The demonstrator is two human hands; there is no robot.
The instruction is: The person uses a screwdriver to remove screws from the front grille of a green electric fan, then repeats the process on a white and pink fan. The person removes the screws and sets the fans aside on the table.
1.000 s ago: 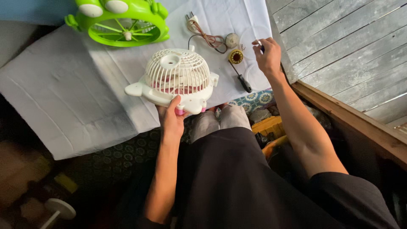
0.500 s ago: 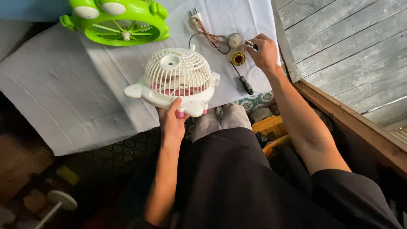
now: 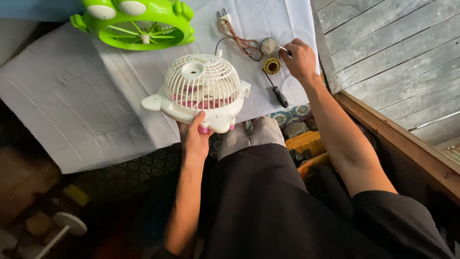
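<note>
- Your left hand (image 3: 195, 135) grips the near edge of a small white fan (image 3: 201, 91), thumb on top of its base; a domed white grille faces up, with pink parts showing underneath.
- The fan rests on a white cloth (image 3: 86, 100) that covers the surface, close to the cloth's near edge and just above your knees.
- Your right hand (image 3: 301, 60) is closed around a thin metal-tipped tool (image 3: 282, 48), whose tip points left toward a small round grey part (image 3: 269, 45).
- Just below that part lies a small round yellow coil (image 3: 272, 65), and beside it a screwdriver (image 3: 278, 91) with a dark handle, lying on the cloth.
- A cord with a white plug (image 3: 224, 20) lies bundled at the far edge, left of your right hand.
- A bright green fan housing (image 3: 136, 24) sits at the top left of the cloth, well apart from both hands.
- Weathered grey planks (image 3: 393, 62) run along your right.
</note>
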